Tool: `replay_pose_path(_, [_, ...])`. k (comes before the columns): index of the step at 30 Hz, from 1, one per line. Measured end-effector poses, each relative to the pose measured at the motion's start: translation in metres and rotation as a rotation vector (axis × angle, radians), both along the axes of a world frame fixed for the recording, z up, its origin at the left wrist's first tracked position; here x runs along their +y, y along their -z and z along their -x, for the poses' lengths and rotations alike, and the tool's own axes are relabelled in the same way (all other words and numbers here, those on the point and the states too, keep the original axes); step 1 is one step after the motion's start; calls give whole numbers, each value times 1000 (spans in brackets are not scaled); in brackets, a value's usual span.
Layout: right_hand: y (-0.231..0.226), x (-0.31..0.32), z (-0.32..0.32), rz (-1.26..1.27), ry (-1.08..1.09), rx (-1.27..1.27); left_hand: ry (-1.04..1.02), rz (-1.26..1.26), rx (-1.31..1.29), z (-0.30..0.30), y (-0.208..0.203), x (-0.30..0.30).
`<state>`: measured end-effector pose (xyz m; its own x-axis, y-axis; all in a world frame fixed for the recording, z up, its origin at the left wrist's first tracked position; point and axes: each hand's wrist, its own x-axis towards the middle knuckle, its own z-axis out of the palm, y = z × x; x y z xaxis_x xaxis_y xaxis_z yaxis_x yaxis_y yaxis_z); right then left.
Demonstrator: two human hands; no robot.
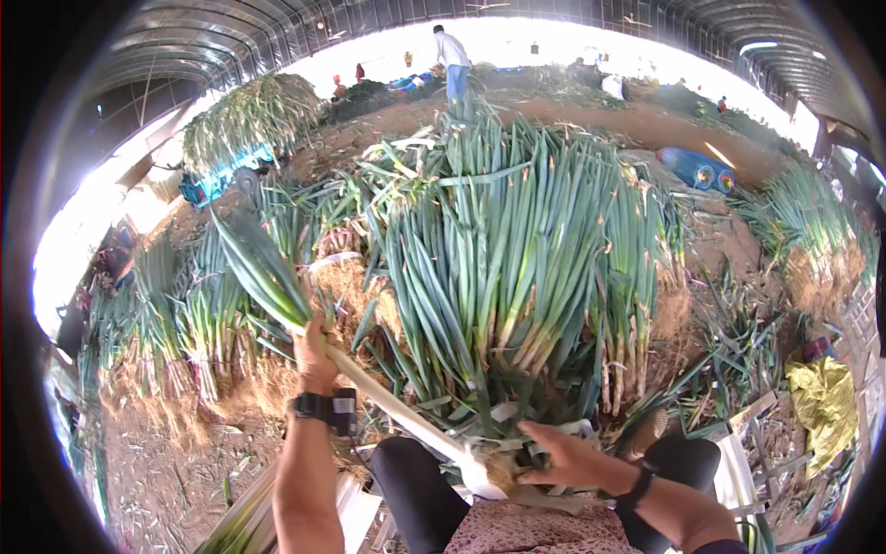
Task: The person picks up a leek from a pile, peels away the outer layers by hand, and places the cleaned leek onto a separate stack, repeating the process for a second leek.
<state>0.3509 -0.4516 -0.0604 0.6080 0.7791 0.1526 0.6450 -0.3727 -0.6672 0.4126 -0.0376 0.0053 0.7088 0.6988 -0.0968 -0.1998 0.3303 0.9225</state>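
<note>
My left hand (317, 355) is closed around the shaft of a long green onion (397, 406). Its green leaves fan up and away to the left. The white shaft slants down to the right, toward my lap, ending in a tuft of pale roots. Next to that root end is my right hand (577, 460), fingers apart, pointing left. Whether its lower fingertips touch the roots I cannot tell. Just beyond both hands stands a large heap of green onions (517, 249), leaves up and white ends low. A patterned cloth (544, 528) covers my lap.
More bundles of green onions (198, 323) stand at left, roots down, and another bundle (821, 245) at far right. A yellow sack (821, 411) lies at right. Farther off are a loaded blue cart (217, 182), blue rolls (692, 169) and a standing person (451, 60).
</note>
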Motion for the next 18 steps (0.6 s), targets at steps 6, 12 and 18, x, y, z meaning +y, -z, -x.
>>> replay_pose_path(6, [33,58,7,214,-119,479,318,319,-393,13,9,-36])
replay_pose_path(12, [41,49,-11,-101,61,280,547,353,-392,15,17,-85])
replay_pose_path(18, [-32,100,-62,-492,117,88,824,432,-379,16,38,-157])
